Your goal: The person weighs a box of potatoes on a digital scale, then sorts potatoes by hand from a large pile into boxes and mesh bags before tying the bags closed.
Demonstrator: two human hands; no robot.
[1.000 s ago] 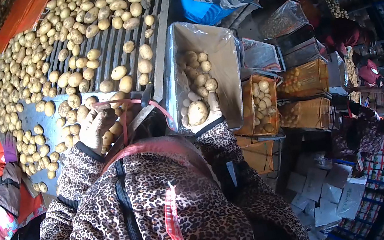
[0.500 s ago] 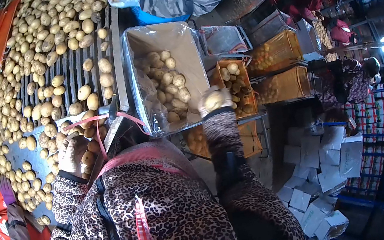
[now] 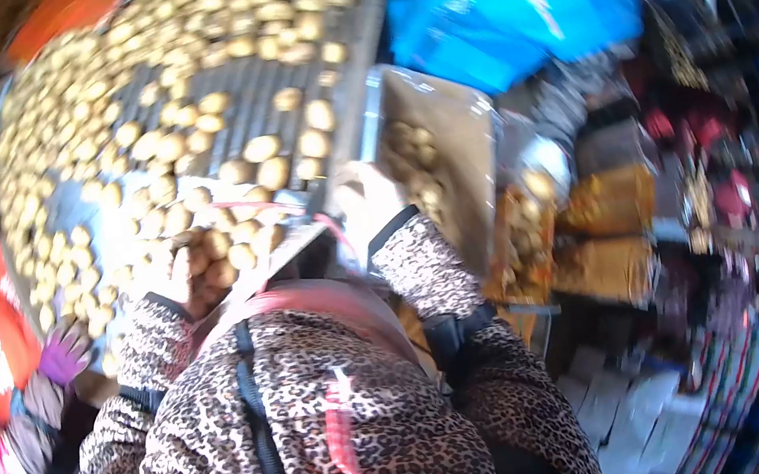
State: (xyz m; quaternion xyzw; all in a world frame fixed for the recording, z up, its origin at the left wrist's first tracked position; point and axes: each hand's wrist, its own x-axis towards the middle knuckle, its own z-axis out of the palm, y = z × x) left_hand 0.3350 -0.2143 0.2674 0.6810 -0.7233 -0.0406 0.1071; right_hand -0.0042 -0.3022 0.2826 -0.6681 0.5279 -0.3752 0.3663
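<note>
Potatoes point(image 3: 261, 148) cover the slatted sorting table point(image 3: 258, 81). My left hand point(image 3: 164, 278) is at its near edge, against a cluster of shaded potatoes point(image 3: 213, 273); glare washes out its fingers. My right hand point(image 3: 367, 201) is smeared by motion and overlaps the strip between the table and a plastic-lined box point(image 3: 457, 129). I cannot tell whether it holds anything. Several potatoes point(image 3: 415, 146) lie inside that box. A pink ribbon point(image 3: 264, 204) crosses the table edge between my hands.
A co-worker's pale gloved hand point(image 3: 542, 159) has a potato point(image 3: 539, 184) above an orange crate point(image 3: 525, 253). Their blue apron point(image 3: 515, 28) is beyond the box. At left, another person's purple glove point(image 3: 65, 352) is beside the table. Pale cartons point(image 3: 636, 420) lie at lower right.
My right hand, which held a potato over the orange crate, has swung left to the table edge. My view has shifted; the co-worker's gloved hand has moved from the table to the crate.
</note>
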